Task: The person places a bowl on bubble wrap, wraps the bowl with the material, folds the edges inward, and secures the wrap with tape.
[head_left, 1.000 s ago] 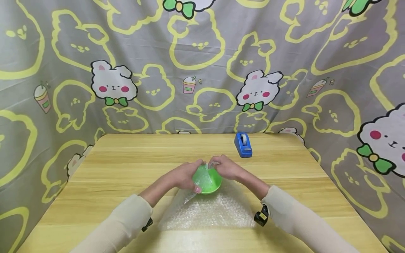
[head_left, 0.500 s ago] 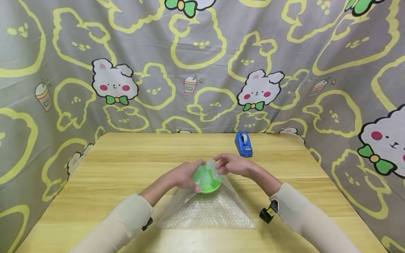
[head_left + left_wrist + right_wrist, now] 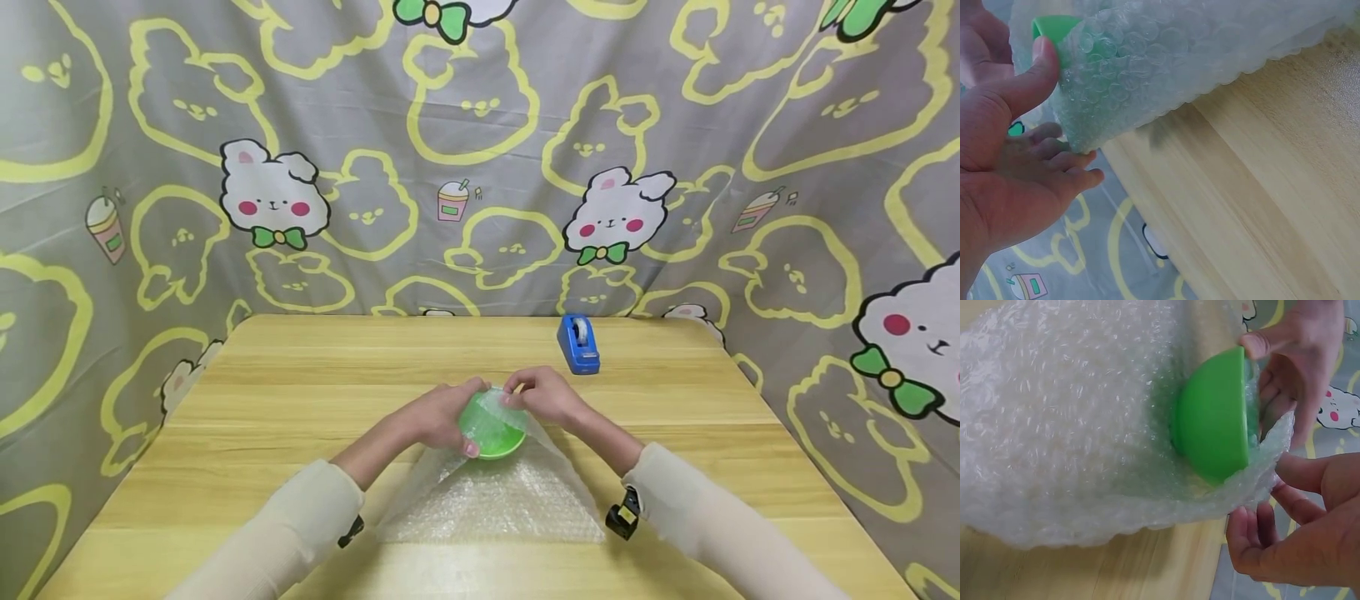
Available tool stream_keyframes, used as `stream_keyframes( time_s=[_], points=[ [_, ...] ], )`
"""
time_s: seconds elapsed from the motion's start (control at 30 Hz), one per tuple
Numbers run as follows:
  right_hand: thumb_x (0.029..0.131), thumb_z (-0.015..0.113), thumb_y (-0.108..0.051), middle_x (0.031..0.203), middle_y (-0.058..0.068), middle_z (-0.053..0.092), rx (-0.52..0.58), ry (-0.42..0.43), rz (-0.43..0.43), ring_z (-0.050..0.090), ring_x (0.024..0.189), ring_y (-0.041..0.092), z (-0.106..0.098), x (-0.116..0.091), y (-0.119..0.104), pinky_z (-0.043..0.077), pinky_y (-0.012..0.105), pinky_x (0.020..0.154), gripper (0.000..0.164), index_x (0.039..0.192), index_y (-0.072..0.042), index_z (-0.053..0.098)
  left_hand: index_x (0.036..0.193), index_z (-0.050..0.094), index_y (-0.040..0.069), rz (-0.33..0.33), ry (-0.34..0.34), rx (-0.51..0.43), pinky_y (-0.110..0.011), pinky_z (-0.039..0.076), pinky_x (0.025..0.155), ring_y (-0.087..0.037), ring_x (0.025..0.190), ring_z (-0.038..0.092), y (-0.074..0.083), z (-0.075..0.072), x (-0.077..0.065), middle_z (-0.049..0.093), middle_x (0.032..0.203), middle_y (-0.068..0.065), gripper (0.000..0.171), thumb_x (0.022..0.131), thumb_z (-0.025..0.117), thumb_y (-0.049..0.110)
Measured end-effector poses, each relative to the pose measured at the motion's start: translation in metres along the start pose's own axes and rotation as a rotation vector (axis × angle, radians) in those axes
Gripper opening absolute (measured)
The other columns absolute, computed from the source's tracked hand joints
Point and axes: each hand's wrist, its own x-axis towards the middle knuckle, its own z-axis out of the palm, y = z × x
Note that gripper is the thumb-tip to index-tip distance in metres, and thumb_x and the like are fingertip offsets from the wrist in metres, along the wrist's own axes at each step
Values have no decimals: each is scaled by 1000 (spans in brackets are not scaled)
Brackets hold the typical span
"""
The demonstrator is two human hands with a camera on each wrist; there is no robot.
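Observation:
A green bowl (image 3: 501,446) sits on a sheet of clear bubble wrap (image 3: 495,504), part of which is folded over its mouth. My left hand (image 3: 444,417) grips the bowl from the left, thumb at the near rim and fingers towards the far side. From the right, my right hand (image 3: 546,396) pinches a flap of the wrap over the bowl's far right rim. In the right wrist view the bowl's smooth outer side (image 3: 1210,415) shows, with the right hand's thumb (image 3: 1304,470) at the wrap's edge. The left wrist view shows wrap covering most of the bowl (image 3: 1057,26).
A blue tape dispenser (image 3: 579,344) with a roll of clear tape stands towards the back right of the wooden table (image 3: 315,358). A grey patterned curtain (image 3: 360,117) hangs behind the table and along its sides.
My right hand moved right and loosened its fingers, then came back in and pinches the wrap, with the flap now lower across the bowl. My left hand keeps its hold.

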Motion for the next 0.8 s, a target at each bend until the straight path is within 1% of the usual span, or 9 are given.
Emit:
stream_keyframes(
  time_s=[0.13,0.3,0.53,0.73,0.8],
  points=[
    [86,79,-12,69,1,59,-53,70,-35,48,64,13,7,2,2,39,24,55,4,85,-9,78,146,45,17,11,8,4,-46,53,91,-29,108,58,1,1,0,64,123,-12,90,71,93,16],
    [84,81,-11,67,1,57,-62,137,-39,50,66,15,14,4,5,40,25,55,4,84,-10,78,147,44,15,29,13,9,-46,53,91,-30,108,60,1,1,0,65,123,-14,91,70,94,16],
    [86,81,-13,67,2,57,-51,179,-33,50,64,14,17,5,6,39,23,52,5,86,-10,77,146,44,17,18,20,15,-47,53,92,-30,108,59,1,2,1,65,120,-12,92,69,94,16],
    [89,78,-15,67,3,55,-66,213,-33,49,61,15,20,6,5,38,23,50,7,88,-11,73,148,41,18,8,30,7,-49,53,92,-30,106,59,1,2,1,66,117,-12,98,66,95,16],
    [91,77,-16,67,3,54,-77,225,-40,48,61,15,22,6,4,38,24,50,8,89,-11,71,150,39,17,0,29,5,-50,53,93,-31,108,59,1,3,2,65,118,-13,101,66,95,16]
  ],
)
